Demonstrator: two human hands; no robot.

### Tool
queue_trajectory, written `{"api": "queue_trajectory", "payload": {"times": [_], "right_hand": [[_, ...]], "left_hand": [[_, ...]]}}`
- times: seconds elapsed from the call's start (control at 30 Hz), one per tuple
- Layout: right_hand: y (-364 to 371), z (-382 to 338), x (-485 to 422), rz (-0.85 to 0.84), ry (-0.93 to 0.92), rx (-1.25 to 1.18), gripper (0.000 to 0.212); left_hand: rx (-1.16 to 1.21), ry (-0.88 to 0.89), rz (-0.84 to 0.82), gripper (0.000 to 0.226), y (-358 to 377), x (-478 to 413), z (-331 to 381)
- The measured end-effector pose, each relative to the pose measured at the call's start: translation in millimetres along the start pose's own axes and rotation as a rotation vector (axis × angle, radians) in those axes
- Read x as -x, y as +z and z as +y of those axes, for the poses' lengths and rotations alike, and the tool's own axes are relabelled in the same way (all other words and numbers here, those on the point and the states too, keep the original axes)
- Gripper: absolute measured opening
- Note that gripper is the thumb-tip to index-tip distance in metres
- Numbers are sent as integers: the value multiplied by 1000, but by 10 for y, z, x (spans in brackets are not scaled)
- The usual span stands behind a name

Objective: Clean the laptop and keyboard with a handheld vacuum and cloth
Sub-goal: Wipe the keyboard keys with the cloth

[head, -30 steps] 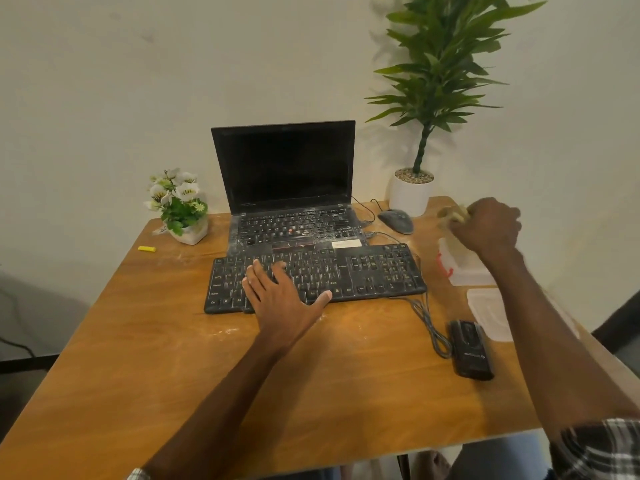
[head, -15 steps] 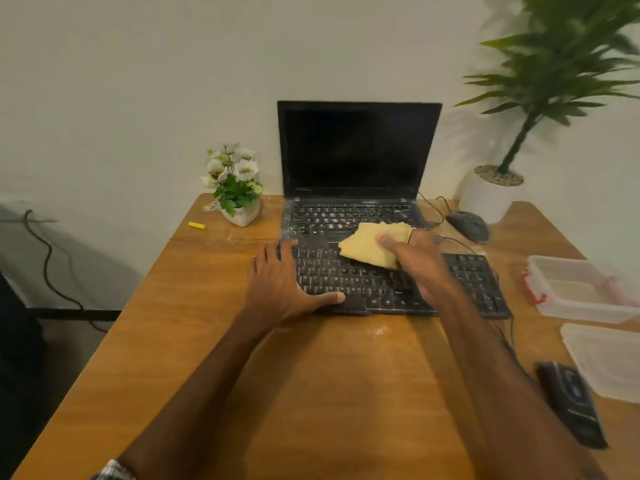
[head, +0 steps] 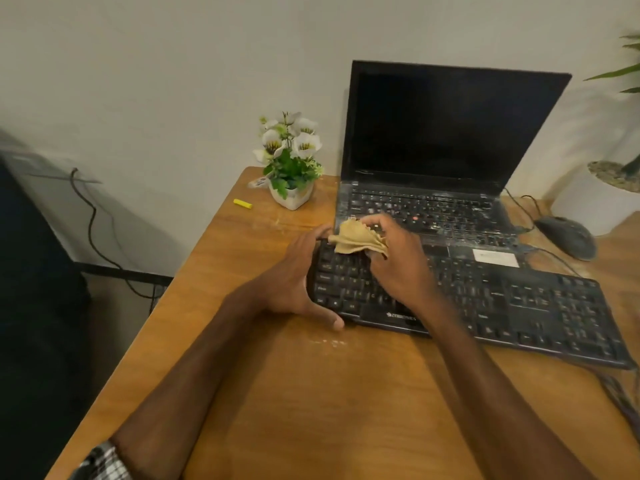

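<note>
An open black laptop with a dark screen stands at the back of the wooden table; its keys look dusty. A black external keyboard lies in front of it. My right hand grips a crumpled yellow cloth over the keyboard's far left corner. My left hand clasps the keyboard's left end, fingers along the far edge and thumb on the near edge. The handheld vacuum is out of view.
A small pot of white flowers sits left of the laptop, with a yellow stick beside it. A black mouse and a white plant pot stand at the right. The table's left edge drops to a floor with cables.
My right hand has carried the cloth from the right side to the keyboard's left corner. My left hand shifted from lying flat on the keys to clasping the keyboard's left end. The camera swung left.
</note>
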State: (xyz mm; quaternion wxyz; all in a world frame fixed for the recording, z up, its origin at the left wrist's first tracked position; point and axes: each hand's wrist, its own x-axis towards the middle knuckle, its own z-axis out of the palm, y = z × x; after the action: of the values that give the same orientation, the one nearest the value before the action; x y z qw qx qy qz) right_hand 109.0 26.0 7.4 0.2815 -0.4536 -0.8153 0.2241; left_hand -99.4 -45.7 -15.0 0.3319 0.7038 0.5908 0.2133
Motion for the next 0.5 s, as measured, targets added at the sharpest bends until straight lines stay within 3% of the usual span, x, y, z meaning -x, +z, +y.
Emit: {"api": "queue_trajectory", "payload": {"times": [0.07,0.23,0.5], "right_hand": [[-22,24,13,-31,-56,51,60],[10,-66,8,22,-74,32,49],[234,-192,43,-65,-140,71,62]], "left_hand": [[-4,11,-3,160,25,-18,21],[5,6,2,167,38,-2,5],[8,32,74,172,68,10,-11]]}}
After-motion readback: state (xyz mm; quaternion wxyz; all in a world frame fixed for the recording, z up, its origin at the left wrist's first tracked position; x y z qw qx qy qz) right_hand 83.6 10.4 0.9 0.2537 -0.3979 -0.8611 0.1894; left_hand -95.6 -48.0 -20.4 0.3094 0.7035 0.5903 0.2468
